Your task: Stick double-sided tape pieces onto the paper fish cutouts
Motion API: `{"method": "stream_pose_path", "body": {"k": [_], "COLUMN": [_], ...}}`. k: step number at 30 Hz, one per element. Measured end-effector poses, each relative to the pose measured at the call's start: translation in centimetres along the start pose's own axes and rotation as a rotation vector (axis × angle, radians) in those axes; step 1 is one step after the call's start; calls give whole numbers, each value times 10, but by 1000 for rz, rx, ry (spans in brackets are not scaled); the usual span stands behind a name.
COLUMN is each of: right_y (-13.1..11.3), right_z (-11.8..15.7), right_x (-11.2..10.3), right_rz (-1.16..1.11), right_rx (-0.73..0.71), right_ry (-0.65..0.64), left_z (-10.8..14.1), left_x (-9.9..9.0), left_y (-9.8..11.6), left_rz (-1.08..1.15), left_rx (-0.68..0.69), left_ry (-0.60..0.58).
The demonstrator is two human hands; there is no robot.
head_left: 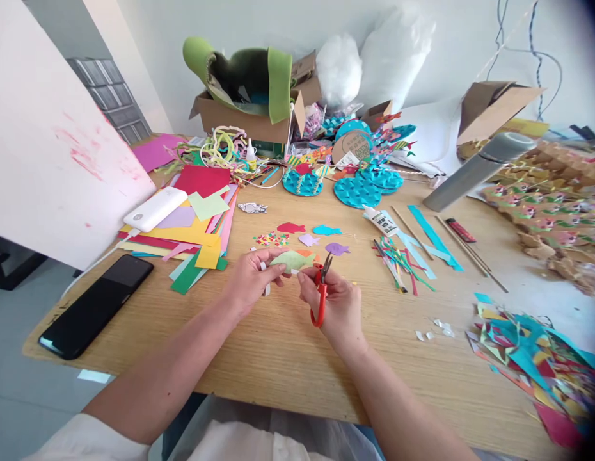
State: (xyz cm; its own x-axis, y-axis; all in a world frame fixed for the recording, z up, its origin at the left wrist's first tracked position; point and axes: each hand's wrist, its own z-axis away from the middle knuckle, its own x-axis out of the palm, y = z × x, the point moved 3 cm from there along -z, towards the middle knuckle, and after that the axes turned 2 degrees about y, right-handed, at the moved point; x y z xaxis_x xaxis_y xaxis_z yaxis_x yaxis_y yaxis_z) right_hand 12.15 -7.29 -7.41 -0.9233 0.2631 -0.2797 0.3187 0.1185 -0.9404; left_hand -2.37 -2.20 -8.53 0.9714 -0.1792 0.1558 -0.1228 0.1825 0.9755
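My left hand (249, 276) pinches a light green paper fish (290, 260) above the table, and white strips show between its fingers. Red-handled scissors (319, 308) sit in my right hand (340, 306), blades pointing up and away from the fish. That hand's thumb and finger also meet at a small white piece (295, 272) by the fish's lower edge; whether they pinch it I cannot tell. Just beyond lie a red paper fish (291, 228), a blue one (327, 230), a purple one (337, 248) and a pale lilac one (308, 240). An orange paper shape (313, 254) is partly hidden behind the green fish.
Colored paper sheets (201, 182), a white power bank (155, 209) and a phone (96, 306) are at left. To the right are a glue bottle (381, 221), thin paper strips (405, 259), sticks (463, 246), a grey flask (470, 174) and paper scraps (542, 358). Blue craft discs (357, 192) stand behind.
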Motion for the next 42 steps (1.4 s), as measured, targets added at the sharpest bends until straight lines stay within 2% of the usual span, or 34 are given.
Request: {"method": "stream_pose_path", "body": {"k": [6, 9, 12, 17, 26, 42], "right_y": [-3, -3, -1, 3, 7, 12], "right_z": [-1, -2, -2, -6, -9, -10], "right_x": [-7, -3, 1, 1, 0, 3], "right_rz": [156, 176, 188, 167, 182, 97], "right_rx": [-104, -117, -97, -34, -14, 65], "right_ry": [153, 103, 34, 17, -22, -98], "left_z": [-3, -3, -1, 2, 3, 0], "left_x": [-3, -3, 1, 6, 7, 5], "left_y": [-3, -4, -5, -2, -3, -7], "left_rz": [-45, -1, 59, 79, 37, 107], "left_rx": [44, 59, 28, -21, -68, -100], "left_ry": [66, 67, 10, -72, -91, -88]}}
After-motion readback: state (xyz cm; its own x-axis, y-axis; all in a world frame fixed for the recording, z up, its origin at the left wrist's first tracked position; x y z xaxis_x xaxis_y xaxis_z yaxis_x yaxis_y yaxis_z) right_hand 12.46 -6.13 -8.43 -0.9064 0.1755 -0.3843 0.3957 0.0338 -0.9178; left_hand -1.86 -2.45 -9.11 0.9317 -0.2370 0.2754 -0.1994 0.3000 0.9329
